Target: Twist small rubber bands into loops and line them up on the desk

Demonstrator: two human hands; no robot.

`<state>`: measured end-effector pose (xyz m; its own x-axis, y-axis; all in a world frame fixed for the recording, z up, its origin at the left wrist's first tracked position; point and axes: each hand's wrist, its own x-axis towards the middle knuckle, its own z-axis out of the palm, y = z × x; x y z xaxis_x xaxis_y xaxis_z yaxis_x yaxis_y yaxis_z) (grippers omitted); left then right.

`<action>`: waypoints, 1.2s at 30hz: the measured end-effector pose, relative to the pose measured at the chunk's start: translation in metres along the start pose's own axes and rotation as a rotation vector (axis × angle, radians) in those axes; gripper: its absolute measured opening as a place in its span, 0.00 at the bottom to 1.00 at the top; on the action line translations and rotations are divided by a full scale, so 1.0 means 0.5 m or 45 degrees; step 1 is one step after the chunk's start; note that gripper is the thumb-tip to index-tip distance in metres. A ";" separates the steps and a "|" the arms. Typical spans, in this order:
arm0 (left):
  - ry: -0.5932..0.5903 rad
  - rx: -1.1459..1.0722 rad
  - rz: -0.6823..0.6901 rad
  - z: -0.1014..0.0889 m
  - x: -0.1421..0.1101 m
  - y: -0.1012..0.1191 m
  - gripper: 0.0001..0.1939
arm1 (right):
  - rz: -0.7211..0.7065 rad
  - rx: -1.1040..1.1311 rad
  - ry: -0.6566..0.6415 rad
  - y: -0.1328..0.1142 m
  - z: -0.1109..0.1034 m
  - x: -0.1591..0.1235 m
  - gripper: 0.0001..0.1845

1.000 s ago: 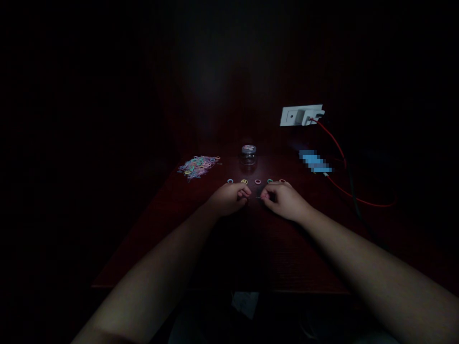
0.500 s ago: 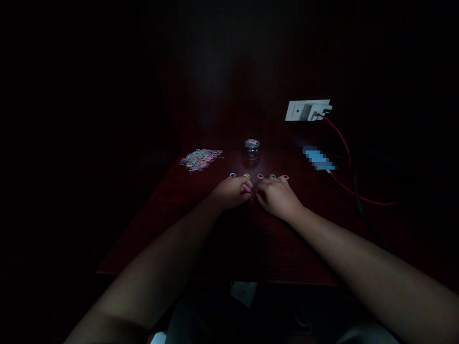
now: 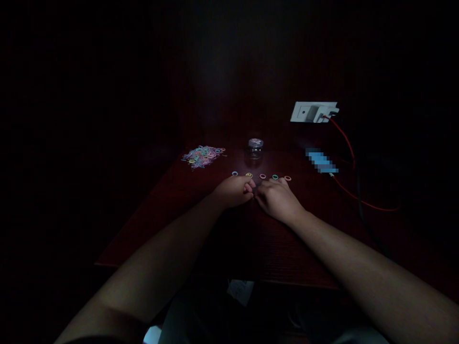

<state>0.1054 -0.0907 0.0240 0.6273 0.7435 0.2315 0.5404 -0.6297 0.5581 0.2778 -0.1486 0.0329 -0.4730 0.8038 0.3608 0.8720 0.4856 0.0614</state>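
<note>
My left hand (image 3: pixel 234 192) is closed with curled fingers, low over the dark red table. Fingertip to fingertip with it, my right hand (image 3: pixel 278 198) pinches at the same spot. Whatever lies between the fingers is too small and dark to make out. Just beyond the hands runs a row of small coloured rings, like hair ties: a blue ring (image 3: pixel 234 173), a yellow ring (image 3: pixel 248 175), a pink ring (image 3: pixel 263 176), a green ring (image 3: pixel 275 177) and an orange ring (image 3: pixel 287 178).
A pile of small colourful bands (image 3: pixel 203 156) lies at the back left. Behind the row stands a clear lidded jar (image 3: pixel 255 148). A pixelated blue object (image 3: pixel 322 161) on the right joins a red cable (image 3: pixel 346 188), which runs to a charger in the wall socket (image 3: pixel 301 112).
My right hand has come in against my left fingertips, closing the small gap between them. A thin bit seen at the right fingertips is now hidden. The view has shifted slightly.
</note>
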 end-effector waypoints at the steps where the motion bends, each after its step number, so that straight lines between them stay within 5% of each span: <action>1: -0.006 0.001 0.005 -0.001 0.000 -0.001 0.12 | -0.008 0.002 0.000 0.001 0.000 0.000 0.11; 24: -0.080 0.104 0.062 -0.010 0.002 0.003 0.11 | -0.109 0.172 -0.047 0.008 -0.016 -0.012 0.08; 30: -0.027 0.189 0.121 -0.020 -0.003 0.009 0.11 | 0.023 0.217 0.007 0.041 -0.038 -0.016 0.10; 36: -0.125 0.182 0.260 -0.033 -0.013 0.016 0.08 | 0.204 0.286 0.144 0.101 -0.045 -0.026 0.10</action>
<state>0.0965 -0.0971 0.0400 0.7790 0.5768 0.2458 0.4664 -0.7951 0.3877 0.3309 -0.1423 0.0524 -0.3031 0.8392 0.4515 0.8790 0.4293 -0.2078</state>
